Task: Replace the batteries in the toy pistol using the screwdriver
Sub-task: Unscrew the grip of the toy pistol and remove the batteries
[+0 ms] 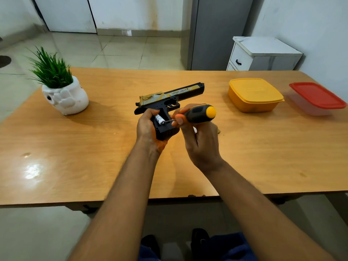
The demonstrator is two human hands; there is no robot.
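Pistol [169, 99] over our wooden table [94, 147], tiled floor [116, 51] beyond.
Left fingers [148, 117] clamp its grip; right fingers [180, 119] clamp the screwdriver [199, 113].

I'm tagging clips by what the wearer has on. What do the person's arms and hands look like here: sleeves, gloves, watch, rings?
Both forearms are bare right down to the frame's lower edge: no sleeves show. The left hand and right hand wear no gloves, and no watch, bracelet or ring is visible on the parts that show. The fingernails look short and unpainted.
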